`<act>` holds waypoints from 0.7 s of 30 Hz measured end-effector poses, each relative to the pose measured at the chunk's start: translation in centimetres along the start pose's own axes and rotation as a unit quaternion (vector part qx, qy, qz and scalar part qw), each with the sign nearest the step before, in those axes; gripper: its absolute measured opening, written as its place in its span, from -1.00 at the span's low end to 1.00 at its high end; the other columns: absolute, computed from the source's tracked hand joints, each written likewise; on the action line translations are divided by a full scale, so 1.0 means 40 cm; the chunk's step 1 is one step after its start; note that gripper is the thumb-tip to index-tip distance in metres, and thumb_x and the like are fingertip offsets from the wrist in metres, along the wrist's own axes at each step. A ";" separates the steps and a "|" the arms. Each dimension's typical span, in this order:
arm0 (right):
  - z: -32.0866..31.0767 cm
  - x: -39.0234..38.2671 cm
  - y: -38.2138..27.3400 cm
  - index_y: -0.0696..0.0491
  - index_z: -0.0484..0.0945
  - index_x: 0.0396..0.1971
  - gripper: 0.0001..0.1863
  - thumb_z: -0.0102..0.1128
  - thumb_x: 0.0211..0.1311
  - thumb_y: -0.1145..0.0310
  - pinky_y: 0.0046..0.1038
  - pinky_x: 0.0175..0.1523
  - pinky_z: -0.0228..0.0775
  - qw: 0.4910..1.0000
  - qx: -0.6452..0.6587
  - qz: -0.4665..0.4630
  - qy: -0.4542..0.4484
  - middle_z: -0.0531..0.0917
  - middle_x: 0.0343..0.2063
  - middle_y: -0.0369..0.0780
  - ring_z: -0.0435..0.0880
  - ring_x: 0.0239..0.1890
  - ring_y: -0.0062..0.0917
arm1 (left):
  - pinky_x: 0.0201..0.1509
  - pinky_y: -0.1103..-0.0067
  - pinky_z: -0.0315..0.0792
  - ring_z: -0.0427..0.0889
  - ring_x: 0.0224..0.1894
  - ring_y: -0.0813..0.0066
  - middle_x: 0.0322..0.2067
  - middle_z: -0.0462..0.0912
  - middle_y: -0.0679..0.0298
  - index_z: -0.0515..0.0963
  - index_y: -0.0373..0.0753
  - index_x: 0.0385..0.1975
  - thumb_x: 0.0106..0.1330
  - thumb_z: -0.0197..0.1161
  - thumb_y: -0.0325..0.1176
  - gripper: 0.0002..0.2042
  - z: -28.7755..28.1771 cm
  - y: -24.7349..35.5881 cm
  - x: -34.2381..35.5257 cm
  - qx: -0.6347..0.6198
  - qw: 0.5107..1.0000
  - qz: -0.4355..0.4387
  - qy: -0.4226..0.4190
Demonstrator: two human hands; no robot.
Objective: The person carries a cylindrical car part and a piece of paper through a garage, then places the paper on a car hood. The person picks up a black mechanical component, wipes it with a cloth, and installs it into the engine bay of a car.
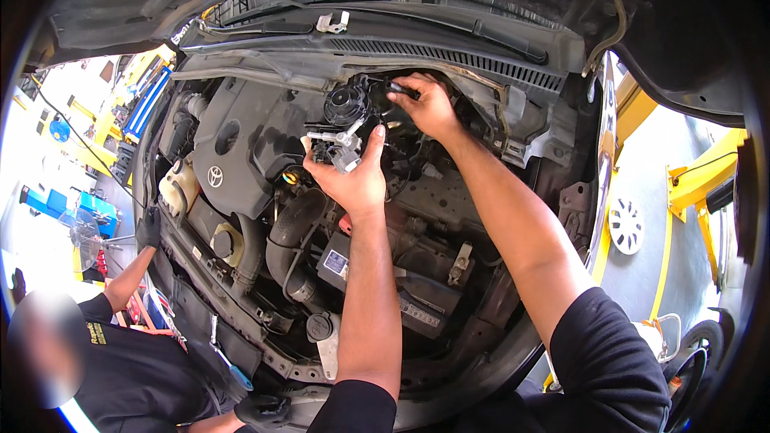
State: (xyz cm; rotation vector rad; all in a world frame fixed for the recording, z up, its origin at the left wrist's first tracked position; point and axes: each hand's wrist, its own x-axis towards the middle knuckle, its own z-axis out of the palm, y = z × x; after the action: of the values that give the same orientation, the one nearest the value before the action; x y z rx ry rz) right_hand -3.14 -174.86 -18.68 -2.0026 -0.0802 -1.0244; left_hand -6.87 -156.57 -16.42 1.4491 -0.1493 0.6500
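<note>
My left hand [353, 184] is closed around the lower part of a black and silver engine assembly [346, 106] with a round ribbed top and a pale metal bracket. It holds the assembly up above the back of the engine bay, with thumb and fingers on either side of the bracket. At its right side, my right hand [433, 108] pinches a small black cylindrical piece [397, 88], perhaps a hose end or connector. Whether that piece is joined to the assembly I cannot tell. The grey plastic engine cover [233, 144] lies left of both hands.
Below my forearms sit the battery [417, 305] and a thick black intake hose [293, 240]. A ratchet-like tool with a blue handle [233, 369] rests at the front edge. At the left stands a co-worker [136, 377] in black gloves. The raised bonnet [682, 40] hangs overhead.
</note>
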 end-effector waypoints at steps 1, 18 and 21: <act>0.002 0.002 -0.009 0.14 0.71 -0.10 -0.63 0.51 0.13 0.29 -0.32 -0.03 0.50 1.000 0.010 0.002 -0.005 0.72 -0.25 -0.12 0.69 -0.15 -0.23 | 0.18 0.41 0.48 0.58 0.02 0.31 0.01 0.56 0.00 0.28 -0.49 0.16 -0.14 0.77 -0.33 -0.09 0.000 0.004 -0.001 0.029 1.000 0.004 0.000; 0.000 0.014 -0.045 0.17 0.70 -0.07 -0.65 0.46 0.18 0.34 -0.35 0.00 0.51 0.992 0.080 0.047 -0.080 0.69 -0.21 -0.09 0.70 -0.14 -0.23 | 0.22 0.22 0.36 0.50 0.04 0.09 -0.03 0.46 -0.01 0.29 -0.38 0.05 -0.07 0.74 -0.25 -0.20 -0.074 -0.025 0.024 0.160 0.963 0.213 -0.048; -0.010 0.015 -0.031 0.17 0.70 -0.07 -0.66 0.45 0.18 0.34 -0.33 0.03 0.51 0.992 0.085 0.046 -0.080 0.70 -0.19 -0.07 0.71 -0.10 -0.20 | 0.38 0.24 0.26 0.41 0.23 0.08 0.14 0.40 -0.05 0.25 -0.38 0.25 -0.07 0.72 -0.31 -0.10 -0.063 -0.001 0.031 0.058 0.973 0.203 -0.097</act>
State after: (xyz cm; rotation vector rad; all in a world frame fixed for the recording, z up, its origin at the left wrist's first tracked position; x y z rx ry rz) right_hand -3.48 -174.56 -17.34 -1.9100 -0.1557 -0.7724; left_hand -6.56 -153.80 -16.23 1.6092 -0.5804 0.8563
